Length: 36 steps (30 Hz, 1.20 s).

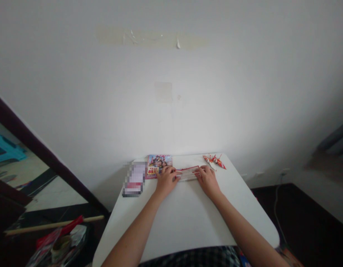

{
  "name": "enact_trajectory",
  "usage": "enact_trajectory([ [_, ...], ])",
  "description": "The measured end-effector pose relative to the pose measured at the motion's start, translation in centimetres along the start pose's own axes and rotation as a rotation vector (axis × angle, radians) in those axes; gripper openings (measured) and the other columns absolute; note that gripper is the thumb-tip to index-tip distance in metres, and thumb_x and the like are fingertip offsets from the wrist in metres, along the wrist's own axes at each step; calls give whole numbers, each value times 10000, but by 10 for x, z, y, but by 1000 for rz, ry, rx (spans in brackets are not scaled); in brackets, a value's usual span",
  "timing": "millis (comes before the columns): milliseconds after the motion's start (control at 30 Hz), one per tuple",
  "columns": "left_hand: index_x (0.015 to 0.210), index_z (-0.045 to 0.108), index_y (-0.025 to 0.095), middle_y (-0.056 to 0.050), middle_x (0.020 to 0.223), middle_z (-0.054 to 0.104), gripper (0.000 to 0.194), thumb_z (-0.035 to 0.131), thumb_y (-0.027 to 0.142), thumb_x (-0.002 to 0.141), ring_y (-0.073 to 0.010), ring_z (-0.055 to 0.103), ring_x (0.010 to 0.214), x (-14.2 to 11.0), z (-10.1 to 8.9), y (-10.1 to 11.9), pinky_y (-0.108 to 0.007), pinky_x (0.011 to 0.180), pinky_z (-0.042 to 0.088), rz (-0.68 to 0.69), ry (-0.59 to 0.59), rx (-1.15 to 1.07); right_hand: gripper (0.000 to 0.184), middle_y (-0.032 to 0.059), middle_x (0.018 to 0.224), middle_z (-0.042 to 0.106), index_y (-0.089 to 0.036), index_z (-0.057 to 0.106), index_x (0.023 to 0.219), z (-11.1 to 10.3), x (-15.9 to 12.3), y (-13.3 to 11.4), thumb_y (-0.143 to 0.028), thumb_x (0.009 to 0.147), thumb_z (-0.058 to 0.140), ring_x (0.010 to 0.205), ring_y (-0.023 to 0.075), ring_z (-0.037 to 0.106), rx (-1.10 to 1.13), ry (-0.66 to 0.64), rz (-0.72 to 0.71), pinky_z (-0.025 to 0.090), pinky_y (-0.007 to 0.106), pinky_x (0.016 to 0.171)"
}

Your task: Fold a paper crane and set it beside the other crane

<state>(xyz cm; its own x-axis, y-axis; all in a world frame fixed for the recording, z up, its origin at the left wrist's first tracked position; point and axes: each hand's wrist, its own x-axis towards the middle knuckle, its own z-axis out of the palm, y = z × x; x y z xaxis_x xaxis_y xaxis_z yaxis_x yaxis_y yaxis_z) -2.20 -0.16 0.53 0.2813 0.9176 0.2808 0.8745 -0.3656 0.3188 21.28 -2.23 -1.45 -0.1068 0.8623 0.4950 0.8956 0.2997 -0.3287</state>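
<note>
A folded sheet of printed paper (188,174), pale with a red upper edge, lies on the white table between my hands. My left hand (167,180) has its fingers closed on the left end of the sheet. The right end is pinched by my right hand (208,180), thumb towards the middle. Fingers cover both ends of the paper. Behind my left hand lies a colourful printed flyer (159,162), partly covered by that hand. Folded red, orange and white paper shapes, like origami cranes (214,161), rest beyond my right hand.
A blurred-out, phone-like object (134,180) lies at the left of the white table (185,222). The table's far edge meets a wall (171,126). On the floor to the left are a wooden stick (54,224) and a container with assorted items (61,246). A cable (275,200) hangs at right.
</note>
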Motion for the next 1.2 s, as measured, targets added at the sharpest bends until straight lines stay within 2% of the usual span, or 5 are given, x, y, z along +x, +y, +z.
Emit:
enact_trajectory([
  [100, 1099, 735, 450, 13, 1322, 647, 230, 640, 386, 900, -311, 421, 1340, -1, 1, -1, -743, 1132, 154, -15, 9, 18, 207, 115, 1233, 581, -234, 718, 1036, -2, -1, 0, -289, 985, 525, 965, 192, 618, 12, -7, -20, 454, 405, 974],
  [267, 1090, 736, 472, 25, 1341, 650, 221, 628, 403, 910, -324, 403, 1347, -1, 4, -3, -785, 1104, 144, -4, 20, 26, 197, 101, 1216, 582, -261, 736, 1082, -2, -3, 1, -306, 955, 593, 1002, 203, 610, 36, -30, -48, 437, 429, 1003],
  [633, 1099, 732, 487, 25, 1307, 674, 235, 632, 392, 909, -330, 422, 1321, 0, 0, -2, -835, 1084, 104, -7, 24, 13, 243, 104, 1143, 649, -253, 726, 1120, -3, -3, 0, -357, 966, 569, 1066, 242, 591, -19, -44, -48, 392, 454, 1029],
  [900, 1101, 736, 477, 22, 1285, 685, 241, 622, 380, 912, -323, 437, 1307, 1, -3, 0, -830, 1096, 80, -20, 23, 19, 266, 94, 1169, 672, -259, 714, 1165, -3, -4, -1, -356, 978, 551, 1085, 245, 584, -62, -69, -45, 369, 456, 1046],
  [1200, 1103, 741, 463, 8, 1294, 680, 239, 606, 404, 915, -324, 428, 1308, 2, 0, -2, -795, 1115, 103, -30, 18, 34, 284, 109, 1177, 698, -238, 719, 1167, 2, -3, 2, -335, 995, 516, 1062, 250, 595, -42, -69, -69, 427, 425, 991],
])
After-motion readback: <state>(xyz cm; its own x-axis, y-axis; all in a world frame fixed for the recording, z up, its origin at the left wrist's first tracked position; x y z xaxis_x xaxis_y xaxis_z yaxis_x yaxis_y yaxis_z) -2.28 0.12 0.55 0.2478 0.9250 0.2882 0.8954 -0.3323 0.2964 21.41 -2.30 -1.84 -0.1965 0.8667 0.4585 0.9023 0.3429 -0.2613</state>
